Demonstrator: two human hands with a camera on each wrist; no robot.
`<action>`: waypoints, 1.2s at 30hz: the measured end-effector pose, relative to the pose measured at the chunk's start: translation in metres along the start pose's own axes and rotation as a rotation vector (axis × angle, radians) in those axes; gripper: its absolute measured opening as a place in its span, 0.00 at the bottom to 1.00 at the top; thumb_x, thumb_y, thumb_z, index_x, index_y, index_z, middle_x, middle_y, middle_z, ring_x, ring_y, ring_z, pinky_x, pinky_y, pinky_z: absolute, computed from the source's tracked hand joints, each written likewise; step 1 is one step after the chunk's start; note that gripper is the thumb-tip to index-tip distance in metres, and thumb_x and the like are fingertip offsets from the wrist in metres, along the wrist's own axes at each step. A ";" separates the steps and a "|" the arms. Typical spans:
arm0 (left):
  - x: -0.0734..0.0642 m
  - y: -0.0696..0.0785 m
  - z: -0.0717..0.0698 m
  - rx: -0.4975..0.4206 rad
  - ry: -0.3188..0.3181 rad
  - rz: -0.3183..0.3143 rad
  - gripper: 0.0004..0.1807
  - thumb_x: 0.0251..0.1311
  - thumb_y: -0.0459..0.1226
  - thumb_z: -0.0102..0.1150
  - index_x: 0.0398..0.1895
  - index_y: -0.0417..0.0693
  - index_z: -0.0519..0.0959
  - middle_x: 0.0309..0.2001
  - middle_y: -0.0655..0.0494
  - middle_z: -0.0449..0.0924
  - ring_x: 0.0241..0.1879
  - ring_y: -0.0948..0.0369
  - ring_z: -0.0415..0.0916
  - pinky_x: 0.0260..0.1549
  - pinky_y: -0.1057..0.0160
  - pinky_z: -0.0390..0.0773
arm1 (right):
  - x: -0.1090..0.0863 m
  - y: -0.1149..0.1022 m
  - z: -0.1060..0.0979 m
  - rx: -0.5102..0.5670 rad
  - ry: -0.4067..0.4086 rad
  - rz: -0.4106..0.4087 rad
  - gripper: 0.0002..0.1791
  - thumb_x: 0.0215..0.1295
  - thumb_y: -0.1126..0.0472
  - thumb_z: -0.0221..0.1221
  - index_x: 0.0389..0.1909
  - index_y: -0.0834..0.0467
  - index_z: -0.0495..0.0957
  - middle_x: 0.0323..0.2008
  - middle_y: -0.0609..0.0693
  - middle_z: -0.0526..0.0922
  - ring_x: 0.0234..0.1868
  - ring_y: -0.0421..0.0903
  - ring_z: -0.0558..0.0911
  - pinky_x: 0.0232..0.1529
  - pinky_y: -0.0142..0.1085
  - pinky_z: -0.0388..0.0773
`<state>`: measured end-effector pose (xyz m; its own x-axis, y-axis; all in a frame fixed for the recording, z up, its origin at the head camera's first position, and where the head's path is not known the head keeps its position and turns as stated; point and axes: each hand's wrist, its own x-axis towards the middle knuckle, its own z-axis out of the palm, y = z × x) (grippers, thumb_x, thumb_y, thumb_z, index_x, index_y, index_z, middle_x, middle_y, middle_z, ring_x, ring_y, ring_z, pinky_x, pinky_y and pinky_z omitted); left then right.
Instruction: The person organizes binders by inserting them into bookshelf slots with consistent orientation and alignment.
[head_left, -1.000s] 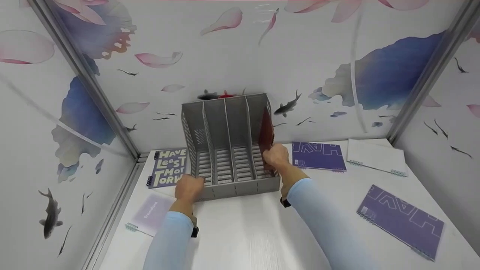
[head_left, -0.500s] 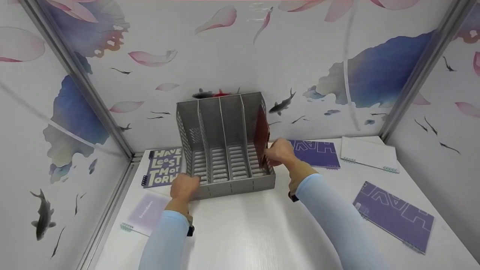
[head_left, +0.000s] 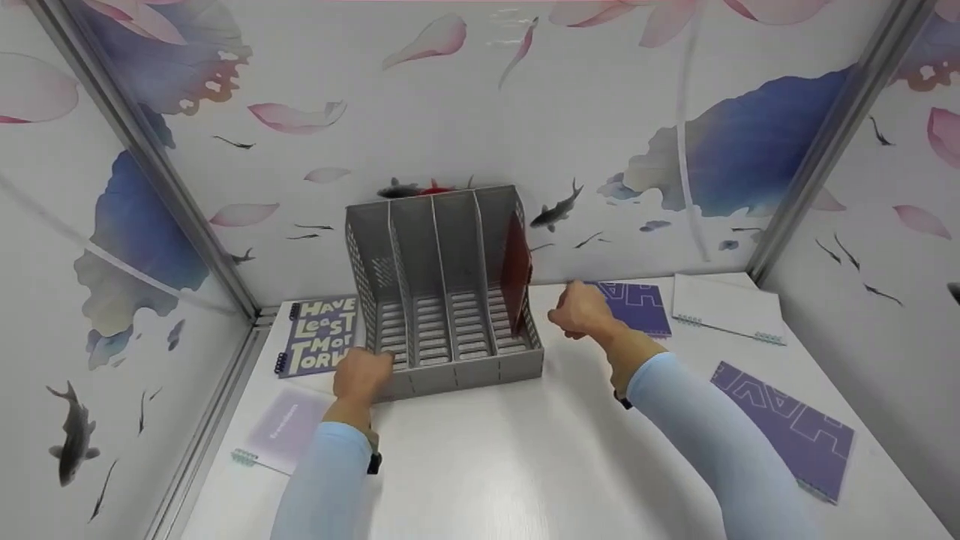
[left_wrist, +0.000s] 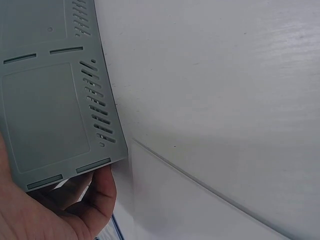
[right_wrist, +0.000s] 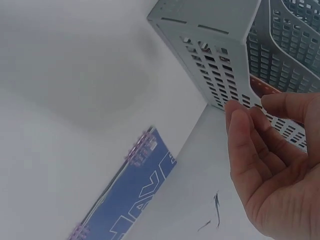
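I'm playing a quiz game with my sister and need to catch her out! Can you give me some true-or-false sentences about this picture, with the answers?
1. The left hand is holding the grey rack. True.
2. The right hand is holding a red thing. False: the right hand holds nothing, and the flat red thing stands in the rack's right-hand compartment.
3. The rack has four compartments. True.
4. The white notebook is inside the rack. False: the white notebook lies on the table.
5. The person's sleeves are light blue. True.
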<state>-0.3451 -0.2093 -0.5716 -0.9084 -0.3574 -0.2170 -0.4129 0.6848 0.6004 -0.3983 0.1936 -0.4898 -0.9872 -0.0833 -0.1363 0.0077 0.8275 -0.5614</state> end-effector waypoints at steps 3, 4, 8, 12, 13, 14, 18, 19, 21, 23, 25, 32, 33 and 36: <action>0.000 -0.002 0.000 -0.001 0.001 0.007 0.31 0.76 0.52 0.54 0.64 0.33 0.82 0.59 0.34 0.88 0.55 0.40 0.86 0.57 0.40 0.84 | -0.004 0.008 -0.004 -0.009 -0.010 0.010 0.14 0.72 0.58 0.65 0.44 0.67 0.90 0.26 0.53 0.90 0.23 0.42 0.88 0.28 0.33 0.87; 0.000 -0.002 -0.001 0.002 -0.001 0.008 0.32 0.76 0.52 0.54 0.65 0.32 0.81 0.60 0.33 0.88 0.56 0.39 0.86 0.58 0.39 0.84 | -0.006 0.010 -0.005 -0.010 -0.019 0.018 0.15 0.73 0.58 0.65 0.46 0.67 0.90 0.29 0.54 0.91 0.25 0.43 0.88 0.31 0.35 0.89; 0.000 -0.003 -0.001 0.002 -0.009 0.006 0.32 0.77 0.51 0.54 0.66 0.32 0.81 0.62 0.33 0.87 0.59 0.38 0.86 0.59 0.39 0.83 | -0.011 0.016 -0.009 -0.028 -0.044 0.048 0.17 0.75 0.55 0.68 0.52 0.65 0.89 0.41 0.57 0.92 0.34 0.47 0.89 0.38 0.39 0.91; 0.001 -0.003 -0.002 0.002 -0.004 0.001 0.30 0.76 0.51 0.55 0.63 0.33 0.82 0.59 0.34 0.88 0.55 0.40 0.86 0.56 0.40 0.84 | -0.014 0.019 -0.011 -0.056 -0.052 0.054 0.18 0.74 0.54 0.70 0.54 0.64 0.89 0.47 0.59 0.93 0.39 0.49 0.90 0.38 0.38 0.90; 0.001 -0.003 -0.002 0.001 -0.003 0.001 0.29 0.76 0.51 0.55 0.62 0.33 0.83 0.58 0.34 0.89 0.53 0.41 0.86 0.55 0.41 0.84 | -0.015 0.019 -0.012 -0.062 -0.055 0.047 0.18 0.74 0.55 0.70 0.54 0.65 0.89 0.48 0.60 0.93 0.39 0.50 0.90 0.38 0.38 0.90; 0.001 -0.003 -0.002 0.002 -0.002 0.001 0.29 0.76 0.50 0.55 0.61 0.33 0.83 0.57 0.35 0.89 0.52 0.42 0.85 0.54 0.41 0.84 | -0.016 0.020 -0.013 -0.068 -0.054 0.038 0.18 0.74 0.55 0.70 0.54 0.65 0.89 0.48 0.61 0.93 0.39 0.50 0.90 0.37 0.38 0.90; 0.001 -0.004 -0.003 -0.002 -0.003 -0.002 0.28 0.75 0.50 0.55 0.61 0.34 0.84 0.57 0.36 0.90 0.50 0.44 0.85 0.53 0.42 0.84 | -0.019 0.022 -0.015 -0.089 -0.052 0.024 0.19 0.75 0.54 0.70 0.54 0.66 0.90 0.50 0.62 0.94 0.39 0.51 0.91 0.39 0.40 0.91; 0.001 -0.004 -0.003 -0.004 -0.005 -0.003 0.29 0.75 0.50 0.55 0.62 0.34 0.83 0.57 0.36 0.89 0.50 0.44 0.85 0.54 0.42 0.84 | -0.020 0.023 -0.015 -0.092 -0.054 0.024 0.19 0.76 0.54 0.70 0.55 0.66 0.90 0.50 0.63 0.94 0.39 0.52 0.91 0.41 0.41 0.92; 0.001 -0.004 -0.003 -0.009 -0.009 -0.006 0.30 0.75 0.50 0.55 0.64 0.34 0.82 0.58 0.36 0.89 0.52 0.43 0.85 0.54 0.42 0.84 | -0.022 0.026 -0.017 -0.096 -0.060 0.032 0.20 0.76 0.54 0.70 0.56 0.65 0.89 0.51 0.62 0.94 0.41 0.52 0.91 0.43 0.42 0.92; 0.001 -0.004 -0.004 -0.012 -0.014 -0.008 0.30 0.76 0.50 0.55 0.66 0.34 0.81 0.59 0.35 0.89 0.53 0.42 0.85 0.54 0.42 0.84 | -0.025 0.030 -0.019 -0.097 -0.066 0.034 0.19 0.77 0.55 0.68 0.57 0.66 0.89 0.51 0.62 0.93 0.41 0.52 0.89 0.44 0.43 0.91; 0.001 -0.003 -0.004 -0.010 -0.019 -0.009 0.30 0.76 0.50 0.55 0.66 0.34 0.82 0.58 0.36 0.89 0.52 0.43 0.85 0.51 0.43 0.83 | -0.027 0.036 -0.021 -0.115 -0.063 0.025 0.18 0.76 0.56 0.68 0.55 0.66 0.90 0.48 0.61 0.94 0.39 0.51 0.89 0.41 0.41 0.90; 0.003 0.000 -0.003 -0.006 -0.027 -0.021 0.28 0.76 0.50 0.55 0.62 0.37 0.83 0.52 0.39 0.89 0.45 0.46 0.84 0.38 0.50 0.80 | -0.036 0.056 -0.029 -0.167 -0.057 -0.016 0.14 0.70 0.59 0.66 0.45 0.67 0.91 0.36 0.57 0.92 0.30 0.47 0.85 0.28 0.35 0.79; 0.002 0.000 -0.003 -0.006 -0.027 -0.020 0.28 0.76 0.50 0.55 0.63 0.36 0.83 0.52 0.39 0.89 0.45 0.46 0.84 0.39 0.50 0.80 | -0.038 0.058 -0.030 -0.172 -0.060 -0.017 0.14 0.70 0.59 0.66 0.44 0.67 0.91 0.34 0.57 0.92 0.29 0.46 0.85 0.28 0.35 0.79; 0.001 0.000 -0.003 -0.004 -0.036 -0.018 0.30 0.76 0.51 0.55 0.66 0.35 0.81 0.56 0.37 0.89 0.48 0.45 0.85 0.43 0.47 0.82 | -0.041 0.065 -0.033 -0.189 -0.070 -0.014 0.14 0.69 0.59 0.66 0.42 0.66 0.91 0.31 0.55 0.91 0.28 0.46 0.84 0.28 0.35 0.78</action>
<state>-0.3461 -0.2118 -0.5695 -0.9026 -0.3468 -0.2549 -0.4290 0.6760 0.5992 -0.3625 0.2691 -0.4931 -0.9733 -0.1288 -0.1900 -0.0427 0.9148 -0.4017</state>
